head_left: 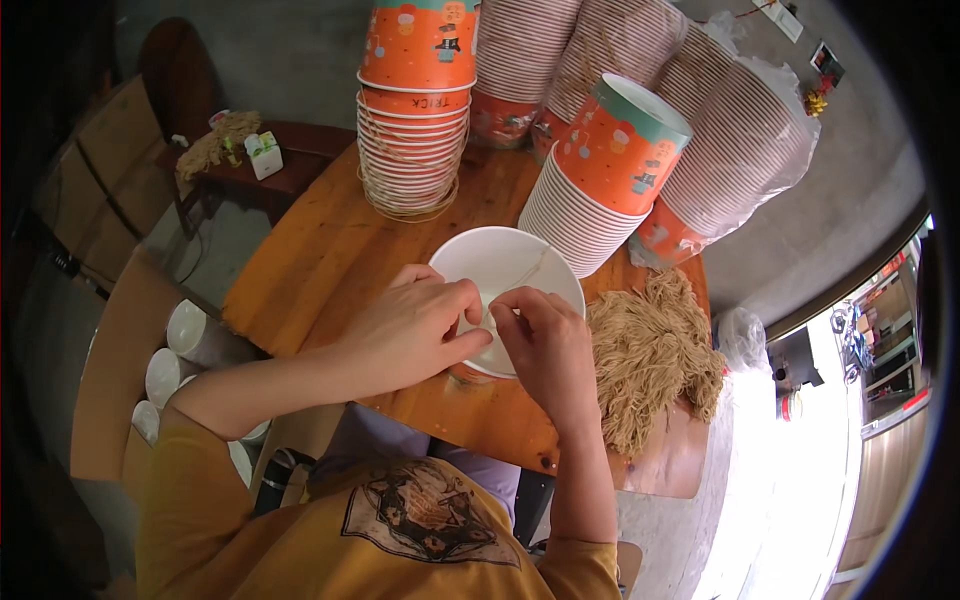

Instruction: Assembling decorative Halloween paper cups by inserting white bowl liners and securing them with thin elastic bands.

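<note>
The paper cup [507,290] is lying open on the surface [320,270]; your left hand [415,335] and right hand [545,350] are pinching its near rim, many stacked cups [412,150] waiting.

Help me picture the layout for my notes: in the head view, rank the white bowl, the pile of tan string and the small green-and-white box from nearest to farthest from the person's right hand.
1. White bowl: touching the right hand, just ahead of it.
2. Pile of tan string: close by, on the hand's right.
3. Small green-and-white box: far off to the left, on the dark side table.
</note>
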{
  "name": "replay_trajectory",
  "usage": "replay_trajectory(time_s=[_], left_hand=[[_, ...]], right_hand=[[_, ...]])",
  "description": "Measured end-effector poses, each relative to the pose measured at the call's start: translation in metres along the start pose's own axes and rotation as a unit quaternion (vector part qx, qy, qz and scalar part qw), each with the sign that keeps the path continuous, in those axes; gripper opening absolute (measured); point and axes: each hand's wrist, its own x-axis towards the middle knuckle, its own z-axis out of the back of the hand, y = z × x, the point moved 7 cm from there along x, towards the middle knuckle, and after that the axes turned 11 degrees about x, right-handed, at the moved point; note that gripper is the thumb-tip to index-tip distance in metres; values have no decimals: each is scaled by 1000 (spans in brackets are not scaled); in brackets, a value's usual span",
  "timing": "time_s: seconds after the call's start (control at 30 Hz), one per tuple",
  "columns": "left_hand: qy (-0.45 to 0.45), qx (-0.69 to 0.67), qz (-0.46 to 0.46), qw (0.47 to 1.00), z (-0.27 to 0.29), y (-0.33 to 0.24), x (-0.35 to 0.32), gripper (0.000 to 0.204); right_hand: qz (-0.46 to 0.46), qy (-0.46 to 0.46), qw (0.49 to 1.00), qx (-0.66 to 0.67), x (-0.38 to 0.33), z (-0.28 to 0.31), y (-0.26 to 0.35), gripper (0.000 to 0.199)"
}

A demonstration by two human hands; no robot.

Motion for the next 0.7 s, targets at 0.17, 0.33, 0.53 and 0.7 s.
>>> replay_trajectory(time_s=[0.17, 0.33, 0.53, 0.7], left_hand=[[-30, 6, -16, 999, -8, -2, 4, 11], [-34, 27, -53, 998, -7, -6, 0, 11], [-37, 14, -97, 995, -4, -6, -12, 15], [-66, 10, -196, 978, -6, -13, -24, 19]], right_hand=[[21, -4, 1000, -9, 0, 0, 3, 7], [-52, -60, 996, -29, 2, 3, -7, 7], [-11, -75, 996, -36, 6, -2, -1, 9], [-17, -74, 996, -39, 5, 0, 1, 8]])
